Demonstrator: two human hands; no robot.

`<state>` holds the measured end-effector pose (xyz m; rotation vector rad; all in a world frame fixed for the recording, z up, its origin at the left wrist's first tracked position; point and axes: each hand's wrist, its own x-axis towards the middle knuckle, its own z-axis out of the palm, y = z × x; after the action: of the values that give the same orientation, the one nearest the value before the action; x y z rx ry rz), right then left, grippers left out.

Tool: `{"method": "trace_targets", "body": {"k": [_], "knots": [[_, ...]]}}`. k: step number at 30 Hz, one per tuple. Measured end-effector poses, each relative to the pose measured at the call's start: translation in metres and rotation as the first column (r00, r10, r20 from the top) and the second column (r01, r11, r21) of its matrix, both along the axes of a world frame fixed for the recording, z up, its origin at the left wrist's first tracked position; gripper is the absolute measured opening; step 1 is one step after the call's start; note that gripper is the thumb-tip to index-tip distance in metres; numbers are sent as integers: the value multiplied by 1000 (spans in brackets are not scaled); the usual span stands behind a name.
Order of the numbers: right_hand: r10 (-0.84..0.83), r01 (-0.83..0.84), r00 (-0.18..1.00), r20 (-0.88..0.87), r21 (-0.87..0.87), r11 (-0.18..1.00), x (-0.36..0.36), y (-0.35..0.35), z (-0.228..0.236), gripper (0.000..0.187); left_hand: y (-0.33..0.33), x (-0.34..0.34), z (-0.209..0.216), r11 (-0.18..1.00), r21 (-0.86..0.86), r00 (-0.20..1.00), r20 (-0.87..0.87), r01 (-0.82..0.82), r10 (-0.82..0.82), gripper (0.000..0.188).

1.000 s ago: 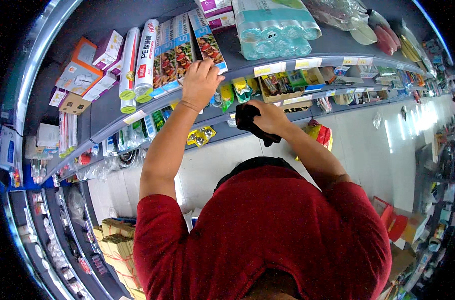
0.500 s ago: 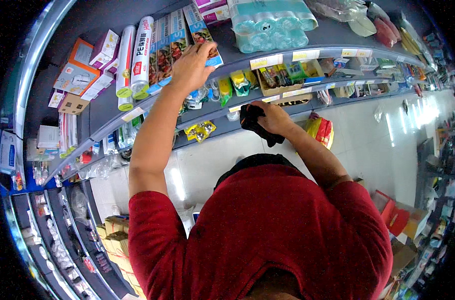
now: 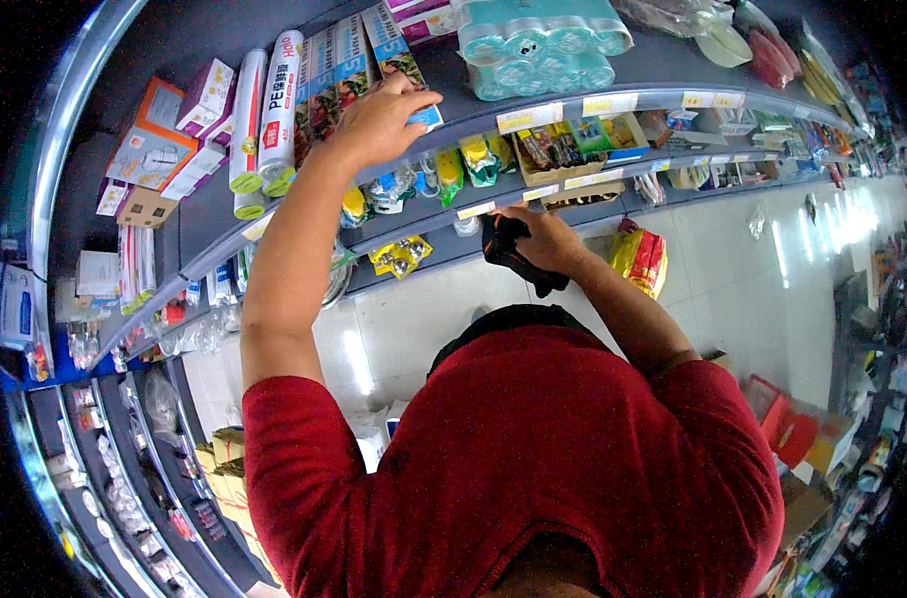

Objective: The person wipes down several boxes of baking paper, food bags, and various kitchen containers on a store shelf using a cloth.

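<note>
On the upper shelf point(image 3: 533, 95), my left hand point(image 3: 382, 122) is at the front end of a long cardboard box point(image 3: 394, 52) with food pictures. Its fingers lie over the box and the thumb is on the near side, with a blue corner showing between them. Similar long boxes point(image 3: 326, 65) lie beside it, partly covered by my hand and forearm. Lower and to the right, my right hand point(image 3: 551, 242) is closed round a limp black cloth-like bundle point(image 3: 513, 249) with orange marks; its exact kind is unclear.
White wrap rolls point(image 3: 279, 110) and an orange-and-white box point(image 3: 152, 140) stand left of the long boxes. A teal shrink-wrapped pack point(image 3: 543, 50) sits to their right. Lower shelves hold small packets point(image 3: 481, 161) and an open carton point(image 3: 578, 145). A red-yellow bag point(image 3: 638, 261) is near the floor.
My left hand and forearm have shifted slightly left, and the long box under the hand has moved a little. The black bundle has turned slightly in my right hand, showing more orange.
</note>
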<state>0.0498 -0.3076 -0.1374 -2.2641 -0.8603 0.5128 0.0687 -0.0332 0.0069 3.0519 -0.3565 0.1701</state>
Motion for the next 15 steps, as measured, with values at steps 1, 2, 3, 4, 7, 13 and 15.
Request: {"method": "trace_targets", "body": {"k": [1, 2, 3, 4, 7, 13, 15], "knots": [[4, -4, 1000, 11, 10, 1000, 0, -1, -6, 47, 2, 1, -2, 1000, 16, 1000, 18, 8, -8, 39], [7, -7, 1000, 23, 21, 1000, 0, -3, -9, 47, 2, 2, -4, 999, 32, 999, 35, 16, -17, 40], [-8, 8, 1000, -16, 6, 1000, 0, -5, -8, 47, -2, 3, -2, 999, 39, 1000, 15, -9, 9, 39], [-24, 24, 998, -55, -9, 1000, 0, -6, -4, 48, -7, 2, 4, 998, 47, 999, -6, -34, 35, 38], [-53, 46, 995, -85, -75, 996, 1, -11, -2, 49, -7, 5, 0, 995, 94, 998, 60, -15, 10, 36], [-85, 70, 990, -116, -135, 988, 6, -24, -7, 53, -2, 4, -1, 984, 177, 993, 117, 12, -33, 37], [-91, 77, 990, -106, -134, 988, 7, -28, -11, 52, -2, 0, 10, 981, 194, 995, 95, 7, -26, 36]]}}
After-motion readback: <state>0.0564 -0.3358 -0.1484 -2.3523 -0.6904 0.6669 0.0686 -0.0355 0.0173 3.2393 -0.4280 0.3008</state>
